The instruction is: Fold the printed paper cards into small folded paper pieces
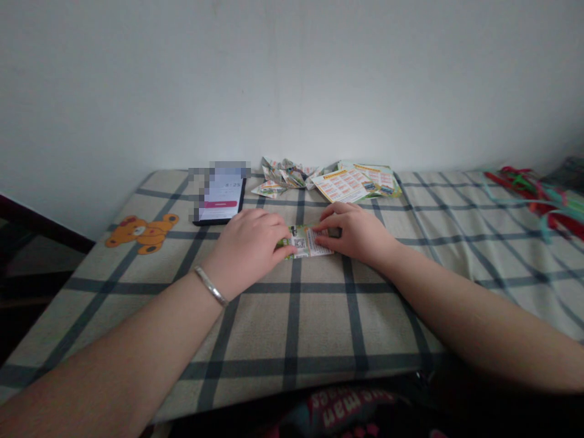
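Note:
A small printed paper slip (302, 244) with a code square and green edges lies on the checked tablecloth in front of me. My left hand (253, 240), with a silver bangle at the wrist, has its thumb and fingers closed on the slip's left end. At the right end, my right hand (356, 230) pinches the paper between thumb and fingers. The parts of the slip under the fingers are hidden. Just beyond my hands lie flat printed leaflets (344, 185) and several folded paper pieces (292, 174).
A phone (219, 204) with a lit screen lies to the left of the folded papers. An orange bear cutout (141, 233) is near the table's left edge. Colourful ribbons (538, 198) lie at the far right. A white wall (292, 79) stands behind the checked tablecloth (269, 322).

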`<state>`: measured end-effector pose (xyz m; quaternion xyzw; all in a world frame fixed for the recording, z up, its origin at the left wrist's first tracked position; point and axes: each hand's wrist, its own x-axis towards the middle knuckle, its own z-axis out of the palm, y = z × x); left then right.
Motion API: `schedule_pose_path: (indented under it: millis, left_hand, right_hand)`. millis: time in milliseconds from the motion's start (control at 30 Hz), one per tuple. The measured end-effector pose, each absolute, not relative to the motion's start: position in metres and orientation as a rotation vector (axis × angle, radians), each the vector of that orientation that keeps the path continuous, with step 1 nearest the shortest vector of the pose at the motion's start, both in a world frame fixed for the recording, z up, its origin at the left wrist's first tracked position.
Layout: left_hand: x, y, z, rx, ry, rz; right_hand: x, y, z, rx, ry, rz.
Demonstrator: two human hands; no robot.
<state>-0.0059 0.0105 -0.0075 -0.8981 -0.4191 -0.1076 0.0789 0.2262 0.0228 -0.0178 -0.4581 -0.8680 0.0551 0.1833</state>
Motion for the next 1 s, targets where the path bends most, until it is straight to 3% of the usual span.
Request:
schedule_pose_path:
  millis: [1000]
  left_hand:
    - [-0.004, 0.004, -0.015, -2.616, -1.19, -0.31]
  right_hand:
    - [0.22, 0.009, -0.017, -1.321, -2.501, -0.046]
